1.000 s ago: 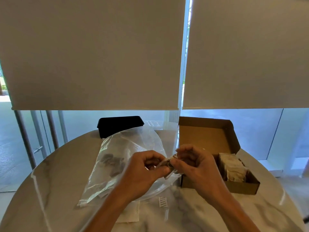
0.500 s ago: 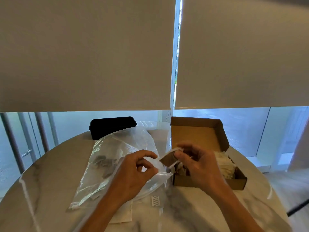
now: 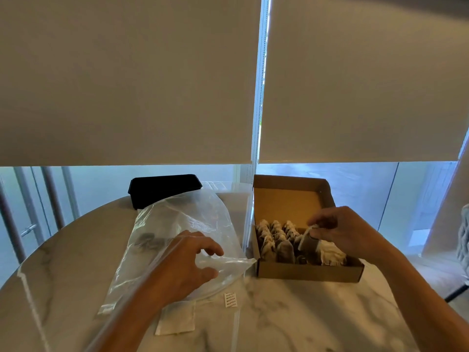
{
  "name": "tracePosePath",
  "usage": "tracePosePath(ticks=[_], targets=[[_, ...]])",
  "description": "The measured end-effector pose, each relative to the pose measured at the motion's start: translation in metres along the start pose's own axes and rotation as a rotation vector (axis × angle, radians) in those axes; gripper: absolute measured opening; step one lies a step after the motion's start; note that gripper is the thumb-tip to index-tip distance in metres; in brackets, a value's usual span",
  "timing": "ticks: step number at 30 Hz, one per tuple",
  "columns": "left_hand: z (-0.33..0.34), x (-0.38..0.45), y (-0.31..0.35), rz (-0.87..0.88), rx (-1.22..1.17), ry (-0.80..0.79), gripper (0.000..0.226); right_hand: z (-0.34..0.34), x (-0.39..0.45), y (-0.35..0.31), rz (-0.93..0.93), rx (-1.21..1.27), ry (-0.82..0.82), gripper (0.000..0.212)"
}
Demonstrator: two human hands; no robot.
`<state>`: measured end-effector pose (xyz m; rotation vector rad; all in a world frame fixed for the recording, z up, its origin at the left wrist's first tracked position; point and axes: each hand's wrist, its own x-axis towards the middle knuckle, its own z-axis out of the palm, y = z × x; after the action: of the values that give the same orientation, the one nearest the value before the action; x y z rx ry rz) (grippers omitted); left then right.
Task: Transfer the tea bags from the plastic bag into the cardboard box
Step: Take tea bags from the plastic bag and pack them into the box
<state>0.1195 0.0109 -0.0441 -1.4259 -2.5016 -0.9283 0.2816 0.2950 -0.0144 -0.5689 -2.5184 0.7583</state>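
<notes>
Right hand [image 3: 347, 235] grip pinches upright tea bag [image 3: 308, 241] over cardboard box [image 3: 304, 271]; left hand [image 3: 187, 265] spread.

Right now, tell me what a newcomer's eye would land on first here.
The open cardboard box at centre right, with rows of tea bags standing in it. Above it the right hand pinches one tea bag. To the left, the left hand rests on the clear plastic bag lying on the marble table.

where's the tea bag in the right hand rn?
Head view, right of centre: tea bag pinched by the right hand, over the open cardboard box, above the bags already inside.
</notes>
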Motion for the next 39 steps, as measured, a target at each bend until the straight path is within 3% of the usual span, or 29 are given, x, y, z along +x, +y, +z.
tracePosePath(ticks=[5,30,36,39], targets=[[0.001,0.000,-0.004,0.009,-0.064,0.054,0.025,0.017,0.007,0.002,0.025,-0.106,-0.121,0.017],[0.001,-0.002,-0.005,-0.007,-0.068,0.040,0.019,0.026,0.007,0.010,0.030,-0.073,-0.174,0.020],[-0.001,-0.007,-0.011,0.029,-0.071,0.055,0.030,0.015,0.004,0.010,0.072,-0.001,-0.159,0.032],[-0.003,-0.014,-0.015,0.053,-0.100,0.092,0.027,0.009,0.000,0.006,0.052,-0.036,-0.061,0.030]])
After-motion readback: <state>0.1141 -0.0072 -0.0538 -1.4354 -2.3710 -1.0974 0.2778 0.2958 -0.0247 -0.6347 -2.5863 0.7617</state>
